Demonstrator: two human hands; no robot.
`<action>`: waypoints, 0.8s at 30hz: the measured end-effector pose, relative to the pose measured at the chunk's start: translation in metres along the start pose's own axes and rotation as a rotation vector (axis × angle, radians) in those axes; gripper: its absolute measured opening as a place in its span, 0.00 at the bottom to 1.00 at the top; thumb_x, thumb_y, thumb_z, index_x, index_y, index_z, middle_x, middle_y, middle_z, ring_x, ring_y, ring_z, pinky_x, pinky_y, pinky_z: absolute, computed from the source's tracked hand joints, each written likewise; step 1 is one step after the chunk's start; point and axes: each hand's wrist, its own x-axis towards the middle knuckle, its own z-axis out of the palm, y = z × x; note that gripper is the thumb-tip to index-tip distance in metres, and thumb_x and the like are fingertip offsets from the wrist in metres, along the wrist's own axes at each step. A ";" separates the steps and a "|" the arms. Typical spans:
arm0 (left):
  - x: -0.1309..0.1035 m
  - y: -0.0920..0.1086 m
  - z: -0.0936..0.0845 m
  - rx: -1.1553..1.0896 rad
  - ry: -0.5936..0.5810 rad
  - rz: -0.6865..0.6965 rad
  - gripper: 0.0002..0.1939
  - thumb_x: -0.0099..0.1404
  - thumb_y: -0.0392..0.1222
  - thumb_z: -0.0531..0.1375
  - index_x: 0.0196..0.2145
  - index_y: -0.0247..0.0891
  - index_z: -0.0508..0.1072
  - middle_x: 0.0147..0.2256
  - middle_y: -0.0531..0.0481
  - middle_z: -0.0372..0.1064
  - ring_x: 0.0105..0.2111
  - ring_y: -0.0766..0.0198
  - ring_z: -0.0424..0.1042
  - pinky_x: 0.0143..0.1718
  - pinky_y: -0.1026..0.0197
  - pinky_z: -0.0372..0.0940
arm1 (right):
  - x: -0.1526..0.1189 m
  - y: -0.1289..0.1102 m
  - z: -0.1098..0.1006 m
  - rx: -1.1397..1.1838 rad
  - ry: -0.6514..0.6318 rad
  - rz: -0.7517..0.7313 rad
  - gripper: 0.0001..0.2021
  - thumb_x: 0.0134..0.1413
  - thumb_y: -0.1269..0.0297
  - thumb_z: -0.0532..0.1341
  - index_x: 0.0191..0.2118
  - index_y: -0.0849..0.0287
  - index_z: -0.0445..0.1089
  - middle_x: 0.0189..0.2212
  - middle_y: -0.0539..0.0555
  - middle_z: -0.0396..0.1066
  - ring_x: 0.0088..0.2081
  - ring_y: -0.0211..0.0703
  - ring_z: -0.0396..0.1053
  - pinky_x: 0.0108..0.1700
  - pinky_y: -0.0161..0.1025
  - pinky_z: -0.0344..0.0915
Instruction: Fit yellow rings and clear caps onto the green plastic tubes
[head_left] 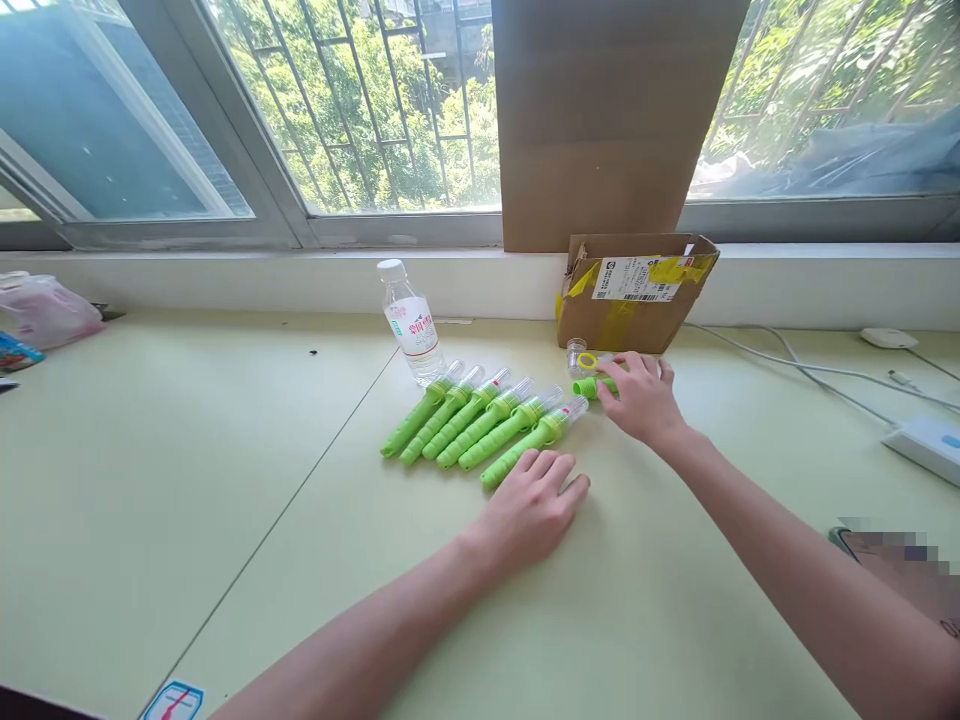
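Observation:
Several green ridged sticks [469,425] with clear tops lie side by side on the pale table, slanting up to the right. My left hand [536,500] rests beside the lower end of the nearest stick, its fingers curled; whatever may be under them is hidden. To the right, my right hand [637,392] has its thumb and fingers around a short green threaded piece [584,387]. Just behind that piece lie a yellow ring [587,361] and a small clear cap [576,350].
A water bottle [412,325] stands behind the sticks. An open cardboard box [634,300] is against the wall. White cables [806,368] and a power strip [926,445] lie right, with a phone [844,543] near my right forearm.

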 end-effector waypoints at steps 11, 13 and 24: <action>-0.001 -0.001 0.002 -0.014 -0.014 -0.009 0.10 0.66 0.33 0.50 0.43 0.35 0.69 0.41 0.41 0.65 0.42 0.55 0.65 0.41 0.54 0.62 | 0.011 -0.001 0.019 0.168 -0.103 -0.013 0.16 0.61 0.65 0.48 0.44 0.52 0.73 0.50 0.54 0.69 0.55 0.54 0.60 0.59 0.66 0.43; -0.001 0.000 0.001 -0.016 -0.020 -0.009 0.10 0.66 0.33 0.50 0.42 0.35 0.69 0.41 0.41 0.65 0.41 0.55 0.65 0.41 0.54 0.62 | 0.011 -0.002 0.020 0.161 -0.118 0.001 0.17 0.61 0.64 0.47 0.44 0.52 0.73 0.51 0.54 0.69 0.56 0.54 0.60 0.60 0.66 0.42; -0.001 0.000 0.001 -0.007 -0.041 -0.018 0.09 0.66 0.33 0.50 0.40 0.35 0.69 0.39 0.42 0.65 0.40 0.56 0.65 0.39 0.54 0.62 | 0.016 -0.005 0.024 0.090 -0.149 -0.014 0.18 0.62 0.61 0.46 0.45 0.52 0.73 0.52 0.56 0.67 0.56 0.57 0.58 0.60 0.68 0.40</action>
